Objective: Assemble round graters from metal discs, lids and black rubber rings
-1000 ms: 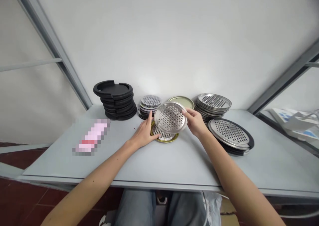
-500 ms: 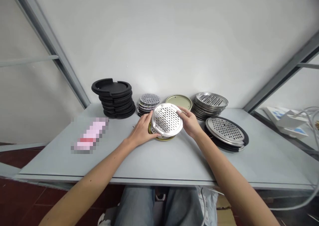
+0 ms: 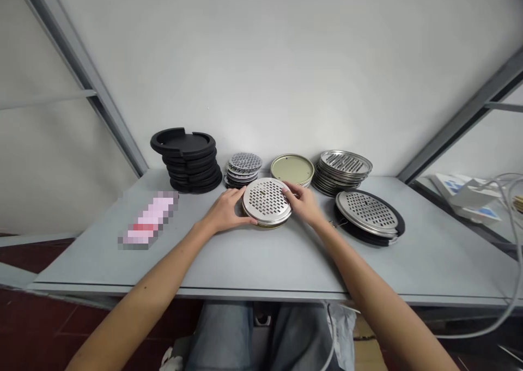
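Observation:
A round silver metal cover [image 3: 267,199] with rows of slots lies nearly level in front of me, over a gold-rimmed round base that shows only as a thin edge below it. My left hand [image 3: 226,213] grips its left side, thumb along the front edge and fingers behind. My right hand [image 3: 304,203] holds the right side, with the thumb on top and the other fingers at the far edge. Just behind are a stack of small perforated discs [image 3: 245,161] and a pile of olive-green round lids [image 3: 292,168].
Thick black rings [image 3: 191,172] stand stacked at the left back. Slotted metal covers [image 3: 345,164] are piled at the right back. Nearer lies a perforated cover in a black ring [image 3: 368,213]. A pixelated pink item [image 3: 153,216] is at left, a white cable [image 3: 520,240] at right.
The silver cover has come down from a tilt to lie flatter over the base, slightly nearer and to the left. Both hands moved with it and keep their hold.

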{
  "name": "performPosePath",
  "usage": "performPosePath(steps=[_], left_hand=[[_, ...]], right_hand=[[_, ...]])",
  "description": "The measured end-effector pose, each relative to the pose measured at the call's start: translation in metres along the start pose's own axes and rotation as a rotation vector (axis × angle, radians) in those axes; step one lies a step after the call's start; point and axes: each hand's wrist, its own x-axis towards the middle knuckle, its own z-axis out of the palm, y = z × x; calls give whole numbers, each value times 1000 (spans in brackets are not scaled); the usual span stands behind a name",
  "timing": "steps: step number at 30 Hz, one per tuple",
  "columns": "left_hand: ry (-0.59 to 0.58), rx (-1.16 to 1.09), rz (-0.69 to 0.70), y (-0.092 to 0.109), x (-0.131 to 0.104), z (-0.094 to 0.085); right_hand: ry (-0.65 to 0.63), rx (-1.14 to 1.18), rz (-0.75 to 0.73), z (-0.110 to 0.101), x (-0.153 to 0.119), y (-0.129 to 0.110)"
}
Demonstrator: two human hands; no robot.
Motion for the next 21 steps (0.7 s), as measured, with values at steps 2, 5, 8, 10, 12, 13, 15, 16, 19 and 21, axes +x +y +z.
performPosePath(steps=[2, 5, 8, 10, 12, 13, 15, 16, 19, 21], left_hand=[[-20, 5, -7, -4, 0, 0], [-44, 9, -22, -7, -1, 2], [-57, 15, -39, -8, -2, 4], [-58, 17, -51, -9, -2, 4], [-56, 15, -57, -10, -2, 4], [-55, 14, -57, -10, -2, 4], [-54, 15, -57, -10, -2, 5], [-55, 19, -56, -9, -2, 5], [-57, 33, -46, -8, -2, 6], [-52, 42, -39, -6, -2, 7]], right_hand=[[-33, -39, -25, 1, -2, -2], [-75, -125, -65, 2, -4, -1], [-84, -202, -79, 3, -4, 2], [-89, -244, -81, 3, -4, 4], [-104, -276, -88, 4, -4, 5], [-112, -289, -91, 4, -4, 5], [-132, -309, -93, 5, -4, 5], [-145, -317, -90, 5, -4, 5], [-173, -333, -81, 5, -4, 7], [-178, -340, -76, 5, -4, 9]])
